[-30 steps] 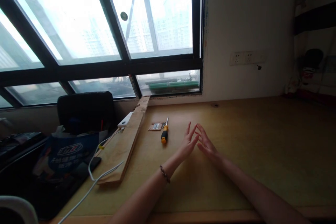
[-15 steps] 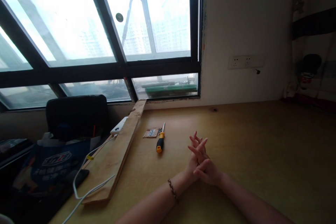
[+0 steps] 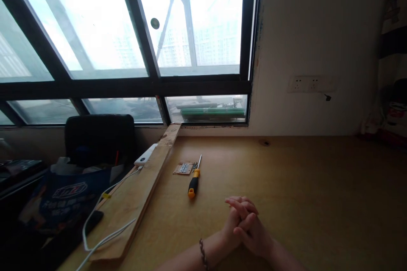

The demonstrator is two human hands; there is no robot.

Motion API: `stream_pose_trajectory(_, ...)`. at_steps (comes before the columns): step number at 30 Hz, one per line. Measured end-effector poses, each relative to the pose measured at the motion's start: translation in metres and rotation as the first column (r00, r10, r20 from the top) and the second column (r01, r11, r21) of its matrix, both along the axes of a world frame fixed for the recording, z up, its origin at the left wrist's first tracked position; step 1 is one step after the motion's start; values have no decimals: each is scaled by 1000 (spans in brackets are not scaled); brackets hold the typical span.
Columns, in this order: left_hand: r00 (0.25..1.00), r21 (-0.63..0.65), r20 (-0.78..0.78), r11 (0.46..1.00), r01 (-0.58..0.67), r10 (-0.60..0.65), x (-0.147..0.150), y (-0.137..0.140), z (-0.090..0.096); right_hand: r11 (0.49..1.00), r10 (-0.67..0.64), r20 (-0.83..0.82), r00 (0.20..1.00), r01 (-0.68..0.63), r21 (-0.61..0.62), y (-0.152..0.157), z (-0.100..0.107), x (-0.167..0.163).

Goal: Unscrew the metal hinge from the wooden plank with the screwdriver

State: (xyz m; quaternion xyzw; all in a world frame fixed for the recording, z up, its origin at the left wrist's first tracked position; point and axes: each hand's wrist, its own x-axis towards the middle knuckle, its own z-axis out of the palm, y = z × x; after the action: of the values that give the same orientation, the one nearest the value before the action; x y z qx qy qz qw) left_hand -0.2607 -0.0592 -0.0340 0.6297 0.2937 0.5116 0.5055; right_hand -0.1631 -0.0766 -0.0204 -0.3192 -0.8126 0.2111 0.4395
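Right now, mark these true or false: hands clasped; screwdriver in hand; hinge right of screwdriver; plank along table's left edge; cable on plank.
1. The left hand and right hand are clasped together. True.
2. The screwdriver is in hand. False: it lies on the table, untouched.
3. The hinge lies right of the screwdriver. False: it lies left.
4. The plank runs along the table's left edge. True.
5. A white cable crosses the plank. True.

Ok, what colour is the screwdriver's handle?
Yellow and black, seen in the head view: screwdriver.
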Motion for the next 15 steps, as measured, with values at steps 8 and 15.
stream_pose_trajectory(8,997,-55,78,998,9,-5,-1,2,-6,999,-22,-11,1000,22,30,1,-2,-5)
stream_pose_trajectory(15,1000,-137,20,990,-17,20,1,2,-2,996,-81,-73,994,79,-28,2,-6,-12)
